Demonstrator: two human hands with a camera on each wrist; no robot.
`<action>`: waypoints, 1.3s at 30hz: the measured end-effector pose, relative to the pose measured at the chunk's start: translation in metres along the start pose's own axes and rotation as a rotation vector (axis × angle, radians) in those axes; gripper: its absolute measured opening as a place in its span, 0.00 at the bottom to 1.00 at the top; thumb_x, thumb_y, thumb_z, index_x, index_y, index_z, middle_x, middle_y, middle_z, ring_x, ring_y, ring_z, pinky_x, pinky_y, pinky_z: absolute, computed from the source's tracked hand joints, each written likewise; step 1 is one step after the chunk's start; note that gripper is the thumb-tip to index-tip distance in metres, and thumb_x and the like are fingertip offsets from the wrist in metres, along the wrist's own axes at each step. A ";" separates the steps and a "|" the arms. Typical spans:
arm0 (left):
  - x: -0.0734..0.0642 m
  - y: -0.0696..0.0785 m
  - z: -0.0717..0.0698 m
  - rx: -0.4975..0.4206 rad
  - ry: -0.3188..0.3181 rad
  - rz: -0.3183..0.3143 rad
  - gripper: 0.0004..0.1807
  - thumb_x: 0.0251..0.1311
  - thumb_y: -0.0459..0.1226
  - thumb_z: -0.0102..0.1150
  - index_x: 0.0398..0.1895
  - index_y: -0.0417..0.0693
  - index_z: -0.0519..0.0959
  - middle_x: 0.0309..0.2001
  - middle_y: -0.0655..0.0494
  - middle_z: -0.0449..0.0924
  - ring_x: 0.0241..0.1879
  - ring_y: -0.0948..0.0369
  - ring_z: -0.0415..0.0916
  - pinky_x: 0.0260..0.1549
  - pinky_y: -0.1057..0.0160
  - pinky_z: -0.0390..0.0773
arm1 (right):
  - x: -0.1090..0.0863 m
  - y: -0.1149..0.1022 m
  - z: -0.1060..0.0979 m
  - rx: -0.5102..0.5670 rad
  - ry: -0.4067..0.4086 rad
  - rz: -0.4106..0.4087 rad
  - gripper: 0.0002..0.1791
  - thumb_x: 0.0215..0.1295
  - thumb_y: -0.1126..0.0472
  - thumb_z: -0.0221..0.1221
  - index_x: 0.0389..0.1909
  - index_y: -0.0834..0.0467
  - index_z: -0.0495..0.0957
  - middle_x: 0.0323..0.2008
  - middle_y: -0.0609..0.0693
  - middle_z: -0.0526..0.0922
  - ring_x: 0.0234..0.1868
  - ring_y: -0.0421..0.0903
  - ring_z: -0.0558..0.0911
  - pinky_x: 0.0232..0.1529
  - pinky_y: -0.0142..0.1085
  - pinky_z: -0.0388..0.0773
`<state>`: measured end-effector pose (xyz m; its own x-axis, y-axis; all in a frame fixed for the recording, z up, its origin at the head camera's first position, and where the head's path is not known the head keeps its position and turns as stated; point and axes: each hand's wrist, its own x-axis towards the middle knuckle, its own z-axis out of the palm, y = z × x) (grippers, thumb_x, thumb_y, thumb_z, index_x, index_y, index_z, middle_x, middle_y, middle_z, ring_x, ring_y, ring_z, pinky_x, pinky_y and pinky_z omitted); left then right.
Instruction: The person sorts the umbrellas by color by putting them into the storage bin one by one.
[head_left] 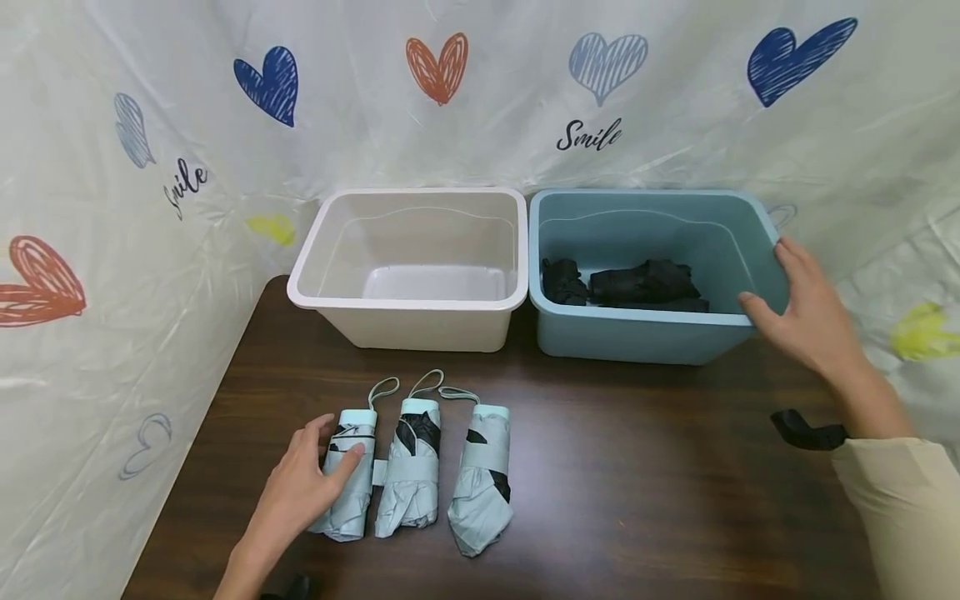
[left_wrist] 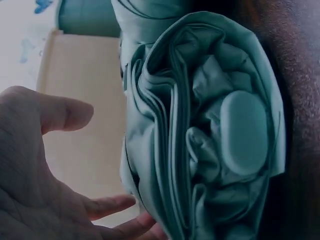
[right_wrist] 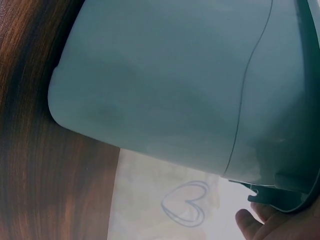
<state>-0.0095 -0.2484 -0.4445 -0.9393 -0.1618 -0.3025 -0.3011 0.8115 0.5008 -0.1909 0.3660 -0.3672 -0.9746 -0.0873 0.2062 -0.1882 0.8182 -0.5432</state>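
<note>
While at leftmost umbrella (head_left: 354,500), left hand (head_left: 303,479) loose

The leftmost pale-blue umbrella (head_left: 349,503) lies folded, seemingly strapped; the blue bin (head_left: 622,340) stands upright beyond.

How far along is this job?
Done, apparently: dark bundles lie in the blue bin. In hand: the left hand is at the leftmost pale umbrella; the right hand grips the blue bin. Remaining, probably: all three pale umbrellas on the table; none are in the white bin.
</note>
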 end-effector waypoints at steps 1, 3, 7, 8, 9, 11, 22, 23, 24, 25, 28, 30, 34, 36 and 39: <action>0.000 0.000 0.001 -0.003 -0.002 -0.007 0.47 0.71 0.65 0.55 0.80 0.44 0.59 0.72 0.37 0.70 0.64 0.39 0.76 0.57 0.34 0.76 | 0.000 0.000 0.000 0.001 -0.001 0.001 0.47 0.73 0.51 0.54 0.85 0.64 0.46 0.85 0.68 0.47 0.79 0.79 0.54 0.73 0.79 0.51; 0.001 0.000 0.004 -0.010 -0.001 -0.015 0.46 0.72 0.64 0.55 0.79 0.42 0.60 0.70 0.35 0.71 0.62 0.40 0.77 0.57 0.35 0.76 | 0.000 0.000 -0.001 -0.005 -0.003 0.006 0.47 0.74 0.51 0.54 0.85 0.63 0.45 0.85 0.67 0.46 0.79 0.79 0.55 0.73 0.79 0.51; 0.003 0.001 0.006 -0.028 -0.015 -0.043 0.47 0.72 0.63 0.55 0.78 0.36 0.61 0.67 0.31 0.73 0.61 0.40 0.76 0.58 0.36 0.76 | 0.003 0.000 -0.002 -0.005 0.002 0.010 0.47 0.74 0.51 0.54 0.85 0.63 0.45 0.85 0.68 0.46 0.78 0.79 0.55 0.73 0.79 0.52; 0.003 0.002 0.006 -0.030 -0.020 -0.053 0.47 0.71 0.62 0.56 0.77 0.35 0.61 0.67 0.30 0.73 0.61 0.40 0.76 0.58 0.36 0.76 | 0.003 0.000 -0.002 -0.006 0.004 0.013 0.47 0.74 0.51 0.54 0.85 0.63 0.45 0.85 0.68 0.46 0.79 0.79 0.55 0.73 0.79 0.51; 0.003 0.002 0.007 -0.028 -0.027 -0.061 0.48 0.71 0.62 0.57 0.77 0.33 0.61 0.66 0.30 0.73 0.61 0.40 0.76 0.58 0.36 0.76 | 0.003 0.000 -0.002 -0.002 0.005 0.013 0.47 0.73 0.51 0.54 0.85 0.64 0.45 0.85 0.69 0.46 0.79 0.79 0.54 0.74 0.79 0.51; 0.004 0.002 0.008 -0.017 -0.032 -0.068 0.49 0.69 0.62 0.59 0.76 0.31 0.62 0.65 0.29 0.74 0.61 0.40 0.77 0.58 0.37 0.77 | 0.003 0.000 -0.002 0.001 0.009 0.014 0.47 0.73 0.51 0.54 0.85 0.65 0.46 0.85 0.69 0.47 0.80 0.78 0.54 0.75 0.77 0.50; -0.001 0.001 0.015 0.045 -0.012 -0.081 0.50 0.65 0.60 0.65 0.73 0.30 0.62 0.62 0.29 0.75 0.53 0.43 0.80 0.49 0.41 0.81 | 0.004 0.002 -0.001 -0.004 -0.003 0.005 0.47 0.73 0.51 0.54 0.85 0.64 0.45 0.85 0.69 0.46 0.81 0.77 0.53 0.75 0.77 0.50; -0.001 0.001 0.016 0.042 -0.011 -0.084 0.50 0.65 0.60 0.66 0.74 0.30 0.62 0.61 0.30 0.75 0.52 0.43 0.80 0.47 0.42 0.81 | 0.004 0.003 -0.001 -0.005 -0.006 0.004 0.47 0.73 0.51 0.54 0.85 0.64 0.45 0.85 0.69 0.46 0.80 0.77 0.53 0.75 0.78 0.50; -0.002 0.001 0.017 0.041 -0.007 -0.086 0.51 0.64 0.60 0.67 0.74 0.30 0.62 0.61 0.30 0.75 0.51 0.44 0.80 0.46 0.43 0.81 | 0.004 0.003 -0.001 -0.007 -0.007 0.006 0.47 0.73 0.51 0.54 0.85 0.63 0.45 0.85 0.68 0.46 0.80 0.78 0.53 0.74 0.78 0.51; -0.002 0.001 0.017 0.043 -0.003 -0.087 0.51 0.63 0.60 0.67 0.74 0.30 0.62 0.61 0.30 0.75 0.51 0.44 0.80 0.45 0.43 0.82 | 0.004 0.003 -0.001 -0.010 -0.008 0.007 0.47 0.73 0.51 0.53 0.85 0.63 0.45 0.85 0.68 0.46 0.80 0.78 0.53 0.74 0.79 0.51; -0.004 0.002 0.020 0.057 0.018 -0.086 0.51 0.63 0.60 0.68 0.73 0.30 0.62 0.59 0.31 0.76 0.49 0.45 0.81 0.44 0.44 0.81 | 0.004 0.003 -0.001 -0.012 -0.010 0.012 0.47 0.73 0.51 0.53 0.85 0.64 0.45 0.85 0.68 0.46 0.79 0.79 0.54 0.73 0.79 0.52; -0.005 0.004 0.021 0.073 0.034 -0.089 0.50 0.63 0.59 0.68 0.73 0.30 0.63 0.58 0.31 0.76 0.49 0.44 0.81 0.44 0.42 0.81 | 0.004 0.003 0.000 -0.012 -0.008 0.015 0.47 0.73 0.51 0.53 0.85 0.63 0.45 0.85 0.68 0.46 0.78 0.79 0.55 0.72 0.79 0.53; -0.007 0.008 0.022 0.109 0.060 -0.089 0.48 0.62 0.57 0.68 0.71 0.28 0.65 0.58 0.30 0.76 0.49 0.42 0.81 0.45 0.39 0.80 | 0.003 0.004 0.000 -0.006 -0.010 0.015 0.47 0.72 0.52 0.54 0.86 0.62 0.45 0.86 0.67 0.45 0.78 0.79 0.56 0.70 0.80 0.54; -0.008 0.010 0.022 0.127 0.068 -0.083 0.48 0.61 0.56 0.69 0.70 0.27 0.66 0.59 0.30 0.76 0.48 0.42 0.81 0.43 0.39 0.80 | 0.003 0.004 0.000 -0.005 -0.012 0.015 0.47 0.73 0.51 0.54 0.86 0.61 0.45 0.86 0.66 0.45 0.78 0.79 0.55 0.70 0.80 0.54; -0.008 0.012 0.022 0.150 0.078 -0.079 0.48 0.59 0.54 0.71 0.69 0.26 0.66 0.59 0.29 0.76 0.47 0.42 0.81 0.41 0.40 0.81 | 0.003 0.005 0.001 -0.005 -0.012 0.012 0.47 0.73 0.52 0.54 0.86 0.62 0.44 0.86 0.66 0.45 0.79 0.79 0.54 0.71 0.80 0.53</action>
<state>-0.0018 -0.2247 -0.4535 -0.9255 -0.2661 -0.2696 -0.3516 0.8683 0.3498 -0.1944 0.3694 -0.3698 -0.9781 -0.0845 0.1903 -0.1764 0.8220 -0.5415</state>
